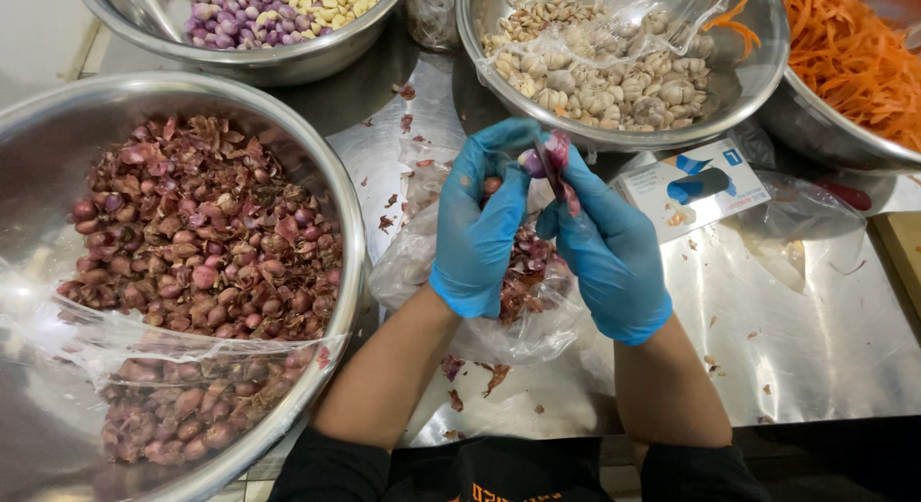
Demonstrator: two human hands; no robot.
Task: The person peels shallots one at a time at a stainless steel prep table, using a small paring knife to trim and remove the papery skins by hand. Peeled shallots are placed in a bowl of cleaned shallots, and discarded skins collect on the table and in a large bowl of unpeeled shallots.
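So, looking down from my head cam: I'm peeling a small purple shallot (531, 162), and it's sitting up at my fingertips, over the clear plastic bag (499, 320) that's catching the skins on the steel table (815, 339). My left hand (483, 224), in a blue glove, is pinching the shallot, and my right hand (602, 238) is gripping a small knife (551, 172) with the blade pressing right against it. Both hands are closed tight on what they're holding. To my left, the big steel bowl (341, 204) is holding the unpeeled shallots; up top another bowl (278, 60) is holding peeled purple and yellowish ones. The garlic bowl (758, 70) and shredded carrots (854, 51) are sitting off to the right, a small box (691, 187) lying beside them. I'm thinking the risk is the blade slipping off the slick bulb into my left thumb, since the glove is thin, or peel flying past the bag onto the table.
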